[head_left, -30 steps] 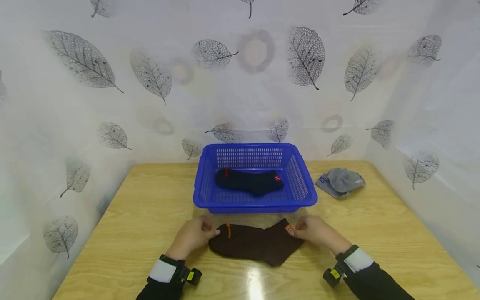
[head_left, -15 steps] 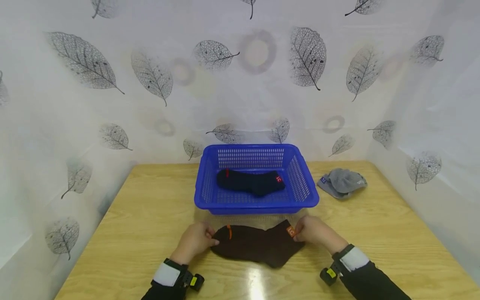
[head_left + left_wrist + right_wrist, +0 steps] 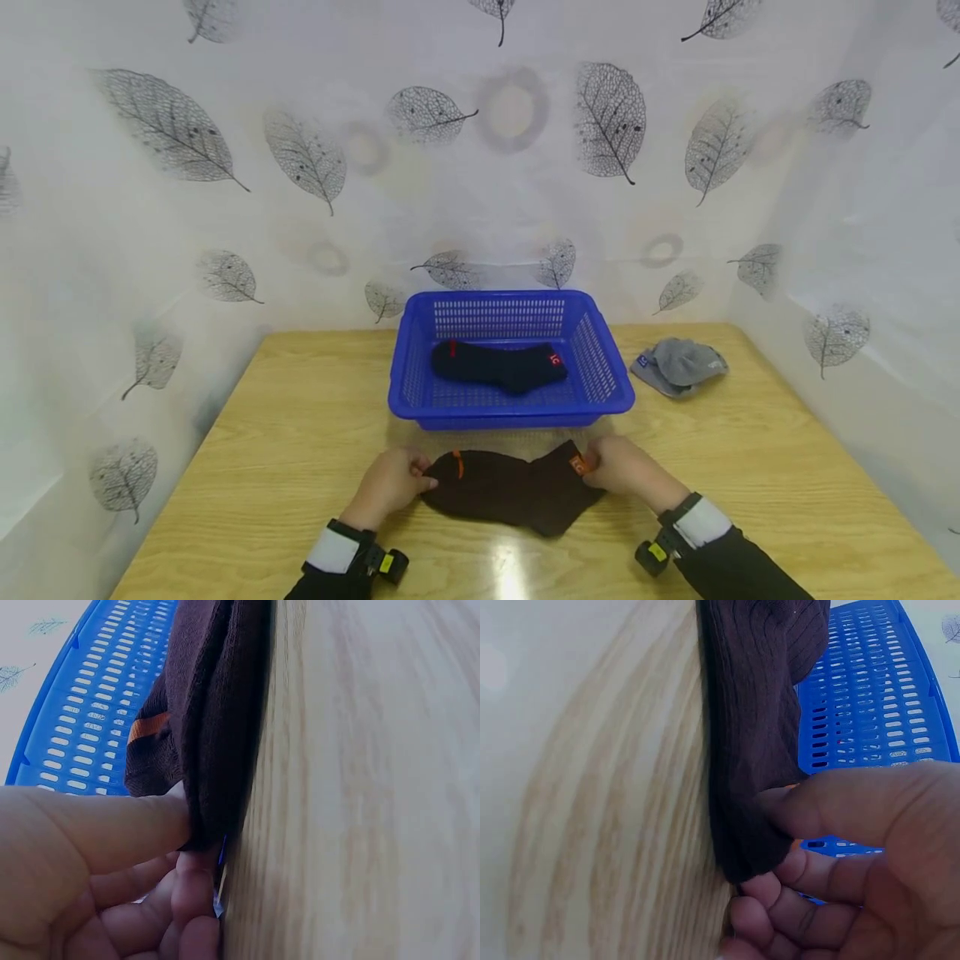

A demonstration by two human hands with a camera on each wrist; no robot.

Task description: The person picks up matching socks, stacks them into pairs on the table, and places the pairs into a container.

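A dark brown sock (image 3: 510, 490) lies stretched sideways on the table in front of the basket. It carries an orange stripe at the toe and an orange tag at the cuff. My left hand (image 3: 392, 485) pinches the toe end; in the left wrist view its thumb (image 3: 142, 825) presses on the sock from above with fingers beneath. At the other end, my right hand (image 3: 628, 472) pinches the cuff beside the tag. The right wrist view has the ribbed cuff (image 3: 750, 825) between thumb and curled fingers, near the table surface.
Behind the sock stands a blue plastic basket (image 3: 510, 410) holding dark socks (image 3: 498, 365) with red marks. A crumpled grey sock bundle (image 3: 681, 367) lies right of the basket. A leaf-patterned white sheet (image 3: 510, 192) hangs around the wooden table (image 3: 300, 417).
The brown sock stays almost in place between both hands. My right hand has shifted slightly left at the cuff, and the head view has moved a little.
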